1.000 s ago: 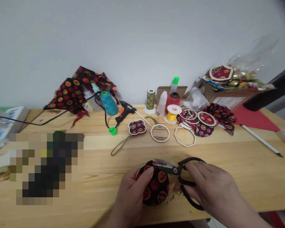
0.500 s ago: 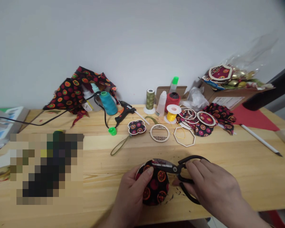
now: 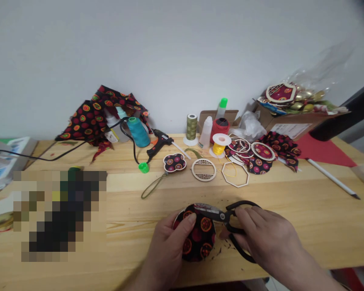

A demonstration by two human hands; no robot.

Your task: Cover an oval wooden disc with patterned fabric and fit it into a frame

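Near the front edge of the table, my left hand (image 3: 170, 244) grips a round fabric-covered disc (image 3: 198, 236), black with red and orange patterned circles, the thumb pressed on its face. A pale rim shows at its left side. My right hand (image 3: 268, 236) has its fingers through the black handles of a pair of scissors (image 3: 223, 217). The blades lie along the disc's upper edge and look nearly closed. Small dark fabric scraps (image 3: 220, 252) are scattered on the wood between disc and handles.
Behind the hands lie a flower-shaped fabric piece (image 3: 175, 162) with a cord loop, a round wooden frame (image 3: 204, 169) and an octagonal frame (image 3: 235, 174). Farther back are a glue gun (image 3: 159, 143), thread spools (image 3: 138, 132), bottles and a cardboard box (image 3: 297, 123). A white pencil (image 3: 333, 178) lies right.
The scissors' handles have drawn closer together and the blades have closed along the disc's upper edge. My left hand and the disc have hardly moved.
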